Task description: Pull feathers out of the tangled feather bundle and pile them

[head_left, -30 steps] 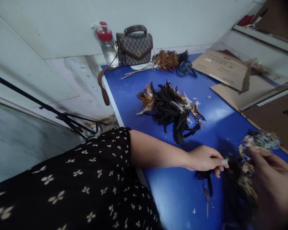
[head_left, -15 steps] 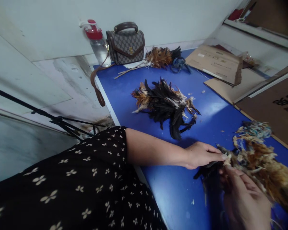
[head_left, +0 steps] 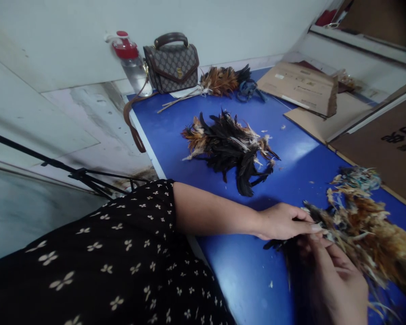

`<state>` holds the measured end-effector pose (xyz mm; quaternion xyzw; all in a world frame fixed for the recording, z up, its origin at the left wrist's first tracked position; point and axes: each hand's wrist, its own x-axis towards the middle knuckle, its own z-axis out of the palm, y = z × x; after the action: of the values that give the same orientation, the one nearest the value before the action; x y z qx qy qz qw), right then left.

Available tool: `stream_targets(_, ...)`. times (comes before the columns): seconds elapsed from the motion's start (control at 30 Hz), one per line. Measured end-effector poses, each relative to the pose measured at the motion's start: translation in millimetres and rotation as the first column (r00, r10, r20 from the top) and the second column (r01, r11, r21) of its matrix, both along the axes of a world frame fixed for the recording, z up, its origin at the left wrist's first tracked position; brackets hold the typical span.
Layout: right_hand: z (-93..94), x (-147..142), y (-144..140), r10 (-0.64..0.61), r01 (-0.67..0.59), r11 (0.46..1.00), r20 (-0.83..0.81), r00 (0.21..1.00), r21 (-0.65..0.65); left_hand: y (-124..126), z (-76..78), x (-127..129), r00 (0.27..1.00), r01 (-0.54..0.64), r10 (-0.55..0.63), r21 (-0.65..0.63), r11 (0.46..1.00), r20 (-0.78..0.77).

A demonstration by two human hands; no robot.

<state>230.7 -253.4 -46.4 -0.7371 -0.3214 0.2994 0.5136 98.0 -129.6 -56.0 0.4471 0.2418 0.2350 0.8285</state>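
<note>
My left hand [head_left: 284, 221] reaches across the blue table, thumb and fingertips pinched on dark feathers [head_left: 277, 243]. My right hand [head_left: 338, 271] is closed too, its thumb and fingertips meeting the left fingertips at the pale ends of the feathers. What lies inside the right fingers is mostly hidden, but feather tips show at the pinch. Just beyond the hands lies a pile of brown and golden feathers [head_left: 382, 225], with a tangle of bluish strips [head_left: 360, 178] at its far end. A loose heap of black feathers [head_left: 226, 144] rests farther back.
On the blue table [head_left: 243, 271], a feather bundle with sticks [head_left: 219, 81] lies near a patterned handbag [head_left: 172, 65] and a red-capped bottle [head_left: 131, 65]. Flattened cardboard [head_left: 301, 88] and a cardboard box [head_left: 385, 140] line the right side. A black tripod leg [head_left: 54, 162] stands at left.
My right hand has shifted slightly left, and its fingertips now meet those of my left hand. The pale bit between them is more covered. The view has moved a little.
</note>
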Motion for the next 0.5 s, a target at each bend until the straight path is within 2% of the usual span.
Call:
stream_targets(0.1,12.7,-6,-14,-0.087,0.088,0.996,0.174,0.981,0.004,2,-1.0,0,0.998,-0.036,0.044,0.142,0.989,-0.053)
stream_targets(0.2,22.1,-13,-24,-0.162,0.148,0.986,0.247,0.955,0.074,0,1.7,1,0.996,0.083,-0.08,0.064,0.994,-0.048)
stream_targets(0.3,23.6,-16,-27,-0.168,0.152,0.985,0.26,0.951,0.081,-4,5.4,1,0.979,0.206,-0.206,-0.022,0.978,0.001)
stream_targets(0.5,20.6,-18,-26,-0.163,0.143,0.985,0.25,0.954,0.1,-6,12.4,-4,0.97,0.233,-0.231,0.017,0.972,-0.069)
